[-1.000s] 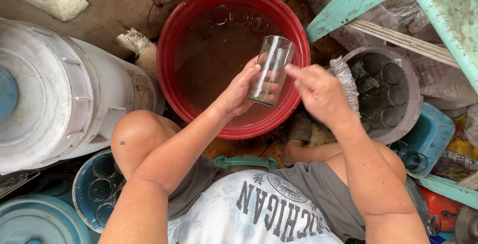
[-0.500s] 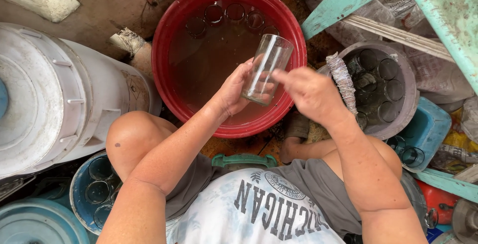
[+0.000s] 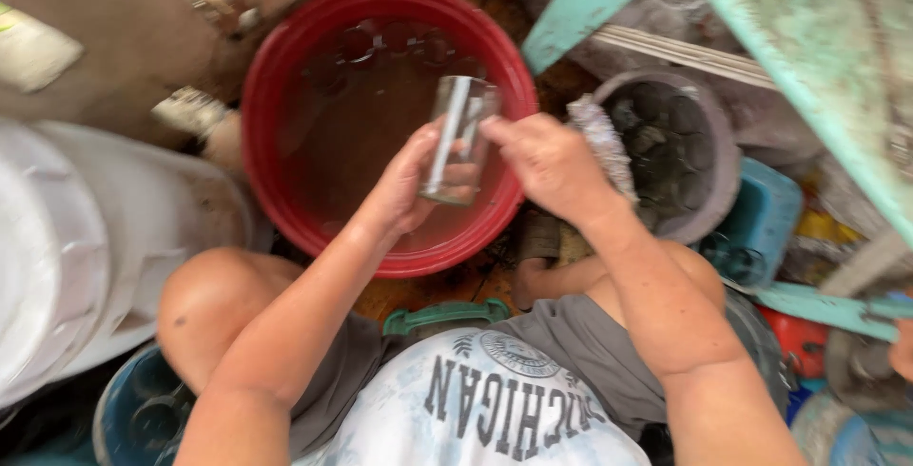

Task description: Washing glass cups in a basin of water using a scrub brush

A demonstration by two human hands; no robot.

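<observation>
Glass (image 3: pixel 455 138) washing is under way over the red basin (image 3: pixel 276 95) of brownish water: the left hand (image 3: pixel 404 185) is closing its grip around the clear tumbler from below, while the right hand (image 3: pixel 547 162) is pinching its rim with fingertips. More glasses are lying submerged at the basin's far side, and others are sitting in the grey tub (image 3: pixel 709 157) to the right, so plenty seemingly remains.

Drinking glass (image 3: pixel 455 138): clear, smooth glass. Red basin (image 3: pixel 276 95): glossy plastic. White drum (image 3: pixel 86 238): matt, scuffed plastic.
</observation>
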